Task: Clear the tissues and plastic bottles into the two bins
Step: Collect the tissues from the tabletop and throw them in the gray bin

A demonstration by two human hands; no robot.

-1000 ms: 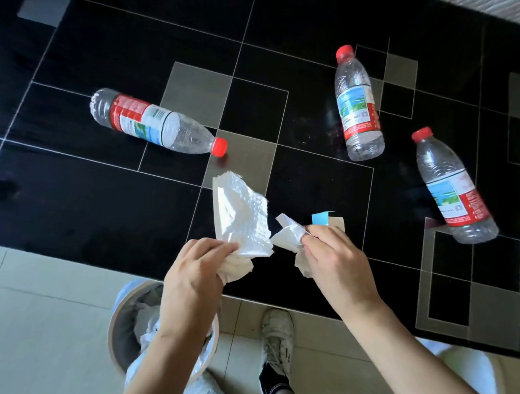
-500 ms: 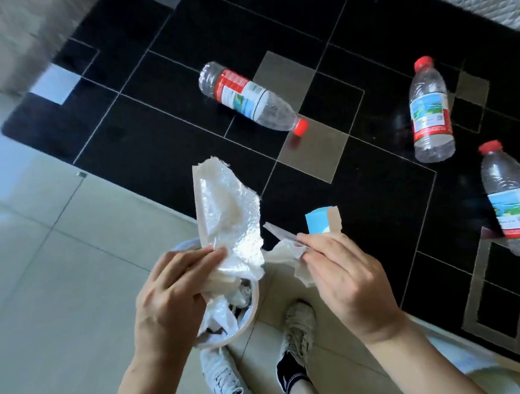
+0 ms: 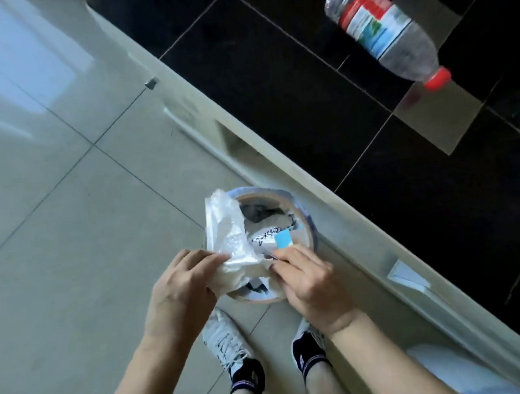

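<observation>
My left hand (image 3: 180, 290) grips a large white tissue (image 3: 228, 239) that stands up over the left rim of a small round bin (image 3: 308, 224) on the floor. My right hand (image 3: 312, 281) pinches a smaller crumpled tissue and a blue-and-tan scrap (image 3: 283, 240) just above the bin's opening. Both hands are over the bin's near side. Inside the bin lie crumpled paper and a dark liner. One clear plastic bottle (image 3: 385, 31) with a red cap and red label lies on its side on the black table at the upper right.
The black glass table (image 3: 306, 79) with grey squares fills the upper right; its pale edge (image 3: 363, 235) runs diagonally past the bin. Glossy grey floor tiles (image 3: 53, 211) spread to the left. My two feet in white shoes (image 3: 224, 342) stand below the bin. Something white (image 3: 449, 368) shows at the lower right.
The view has swung down and left, so two bottles left the frame. Both hands have carried the tissues off the table to just above the bin.
</observation>
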